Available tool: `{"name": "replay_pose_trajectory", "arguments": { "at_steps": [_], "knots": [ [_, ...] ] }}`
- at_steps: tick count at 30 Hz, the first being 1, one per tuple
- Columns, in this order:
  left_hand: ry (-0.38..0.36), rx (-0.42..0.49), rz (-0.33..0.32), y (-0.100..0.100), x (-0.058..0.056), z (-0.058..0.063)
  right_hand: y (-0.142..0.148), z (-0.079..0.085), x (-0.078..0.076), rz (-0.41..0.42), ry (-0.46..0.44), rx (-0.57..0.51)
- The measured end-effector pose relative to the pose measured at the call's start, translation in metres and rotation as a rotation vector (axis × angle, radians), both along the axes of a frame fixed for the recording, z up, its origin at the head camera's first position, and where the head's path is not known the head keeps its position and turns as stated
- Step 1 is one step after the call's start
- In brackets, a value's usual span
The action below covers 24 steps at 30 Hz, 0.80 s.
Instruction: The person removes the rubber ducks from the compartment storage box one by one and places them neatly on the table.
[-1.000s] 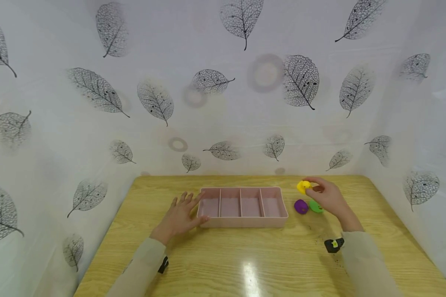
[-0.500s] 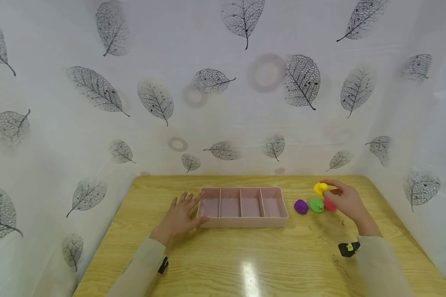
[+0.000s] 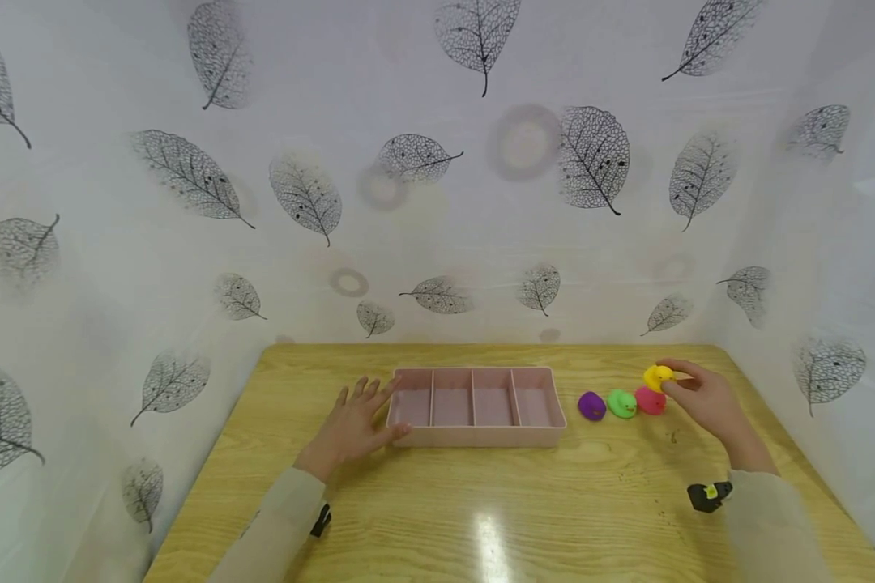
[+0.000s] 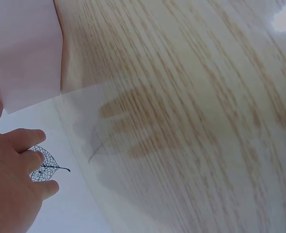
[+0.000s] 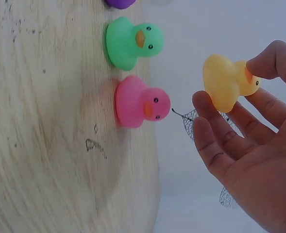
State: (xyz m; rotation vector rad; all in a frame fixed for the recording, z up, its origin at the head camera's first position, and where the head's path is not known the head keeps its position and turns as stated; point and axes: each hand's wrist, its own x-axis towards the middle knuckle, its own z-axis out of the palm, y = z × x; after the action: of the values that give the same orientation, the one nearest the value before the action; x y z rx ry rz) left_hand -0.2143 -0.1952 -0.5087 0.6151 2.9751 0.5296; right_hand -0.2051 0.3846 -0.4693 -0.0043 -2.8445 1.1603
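Note:
My right hand (image 3: 707,398) pinches a yellow rubber duck (image 5: 221,82) between thumb and fingers, held up off the table. Close to it in the right wrist view sits a pink rubber duck (image 5: 139,103), with a green rubber duck (image 5: 131,42) beside that one. A purple rubber duck (image 3: 592,406) stands at the left end of this row. My left hand (image 3: 352,429) lies spread at the left end of a pale pink box (image 3: 477,437) with several compartments, fingertips and thumb at its rim. None of the box's compartments holds anything.
The wood-grain table (image 3: 437,502) carries the box in the middle and the ducks to its right. A whitish curtain (image 3: 437,227) with leaf prints hangs behind and at both sides. Dark specks mark the tabletop near the right sleeve.
My right hand has moved right with the yellow duck, from above the purple and green ducks to above the pink one, which has come into view. The left hand stays put.

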Motion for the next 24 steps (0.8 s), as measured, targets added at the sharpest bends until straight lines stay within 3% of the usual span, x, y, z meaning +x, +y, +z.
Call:
{"name": "replay_pose_trajectory", "arguments": {
  "at_steps": [24],
  "knots": [
    [0.001, -0.011, 0.007, -0.001, -0.001, -0.003, 0.041, -0.027, 0.007, -0.028, 0.017, -0.028]
  ]
}}
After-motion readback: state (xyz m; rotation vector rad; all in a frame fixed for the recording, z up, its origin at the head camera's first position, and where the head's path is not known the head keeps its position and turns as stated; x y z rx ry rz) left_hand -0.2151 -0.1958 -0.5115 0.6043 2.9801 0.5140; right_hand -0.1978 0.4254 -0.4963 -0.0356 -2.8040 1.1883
